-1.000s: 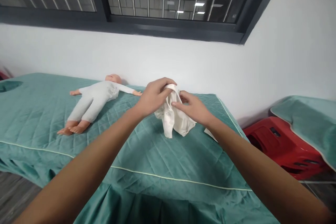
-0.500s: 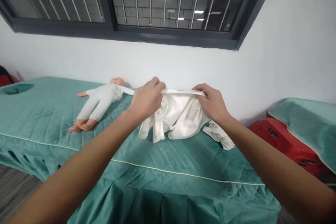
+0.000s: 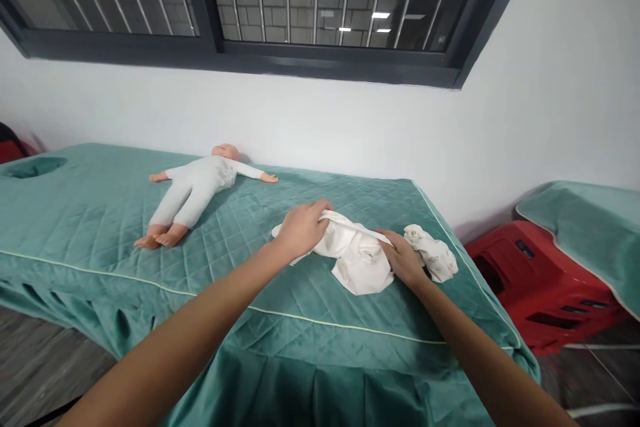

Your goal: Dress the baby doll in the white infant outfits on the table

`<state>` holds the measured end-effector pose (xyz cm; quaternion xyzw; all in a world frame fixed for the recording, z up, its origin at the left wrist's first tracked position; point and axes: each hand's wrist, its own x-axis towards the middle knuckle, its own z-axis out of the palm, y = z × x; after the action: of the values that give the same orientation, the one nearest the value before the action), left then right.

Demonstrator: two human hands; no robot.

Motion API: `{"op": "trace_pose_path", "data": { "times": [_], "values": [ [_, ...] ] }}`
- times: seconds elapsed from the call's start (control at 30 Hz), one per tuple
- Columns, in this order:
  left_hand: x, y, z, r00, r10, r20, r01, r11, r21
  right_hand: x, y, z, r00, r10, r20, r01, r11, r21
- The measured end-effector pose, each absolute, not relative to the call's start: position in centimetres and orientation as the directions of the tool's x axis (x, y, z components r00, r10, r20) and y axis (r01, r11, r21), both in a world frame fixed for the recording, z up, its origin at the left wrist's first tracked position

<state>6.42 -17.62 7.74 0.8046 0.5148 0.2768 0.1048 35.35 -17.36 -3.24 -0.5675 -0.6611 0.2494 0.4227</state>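
A white baby garment (image 3: 363, 267) lies crumpled on the green quilted bed cover, its upper edge pulled taut between my hands. My left hand (image 3: 306, 230) is closed on the left end of that edge. At the right end, my right hand (image 3: 403, 257) grips the cloth, its fingers partly hidden by the fabric. A small patterned white cloth piece (image 3: 434, 253) lies just right of my right hand; whether it belongs to the garment I cannot tell. Further left, a baby doll (image 3: 200, 183) in a pale suit lies on its back with arms spread.
The green bed cover (image 3: 100, 213) has a face hole at its far left. Beyond the bed's right end stand red plastic stools (image 3: 530, 287), with another green-covered surface (image 3: 590, 220) above. A white wall (image 3: 340, 120) and a barred window (image 3: 320, 7) run behind the bed.
Both hands have lowered the garment from above the bed onto the cover, toward me. The small patterned piece has shifted slightly right and bunched up. The doll's right-side hand is uncovered.
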Motion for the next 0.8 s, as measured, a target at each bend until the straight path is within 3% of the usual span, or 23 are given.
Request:
{"op": "trace_pose_path", "data": {
  "times": [0.37, 0.53, 0.63, 0.73, 0.8],
  "values": [
    [7.0, -16.6, 5.5, 0.348, 0.905, 0.246, 0.8, -0.423, 0.425, 37.3, -17.4, -1.0, -0.013, 0.976, 0.218, 0.565, 0.187, -0.803],
    [4.9, -15.8, 8.0, 0.213, 0.903, 0.372, 0.874, -0.346, 0.34, 35.1, -17.1, 4.3, 0.176, 0.913, 0.368, 0.509, 0.235, -0.828],
    [3.4, -16.5, 10.9, 0.15, 0.856, 0.495, 0.917, -0.308, 0.254, 34.0, -17.2, 8.9, 0.191, 0.889, 0.417, 0.499, 0.278, -0.821],
    [1.8, -17.6, 13.9, 0.1, 0.835, 0.54, 0.952, -0.239, 0.193, 33.4, -17.8, 13.2, 0.136, 0.879, 0.456, 0.639, 0.274, -0.718],
    [0.8, -17.7, 15.3, 0.082, 0.866, 0.494, 0.971, -0.182, 0.157, 33.2, -17.8, 15.3, 0.062, 0.889, 0.454, 0.73, 0.27, -0.628]
  ]
}}
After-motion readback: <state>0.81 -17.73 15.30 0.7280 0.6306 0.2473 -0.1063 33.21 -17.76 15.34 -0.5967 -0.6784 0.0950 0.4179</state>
